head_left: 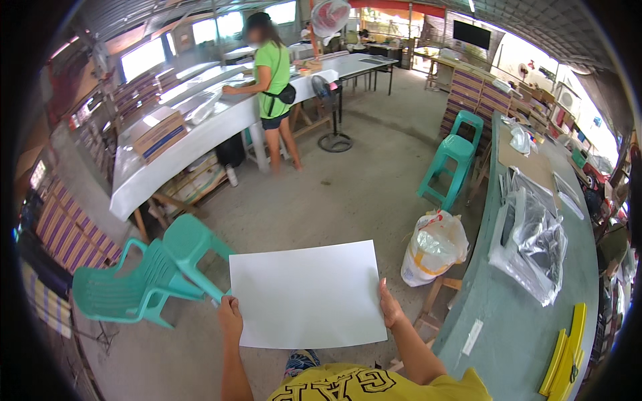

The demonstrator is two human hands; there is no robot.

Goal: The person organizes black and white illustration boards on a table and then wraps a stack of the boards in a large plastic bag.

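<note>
A large blank white sheet, stiff enough to stay nearly flat, is held level in front of my body. My left hand is closed on its lower left edge, the fingers curled. At the opposite edge my right hand grips the sheet with the thumb up along the side; its other fingers are partly hidden beneath. Just beyond my left hand stand a green plastic stool and a green plastic armchair.
To the right runs a grey-green table with plastic-wrapped items and yellow tools. A white sack and stacked green stools stand beside it. Across the floor, a person in green works at a long white table near a fan.
</note>
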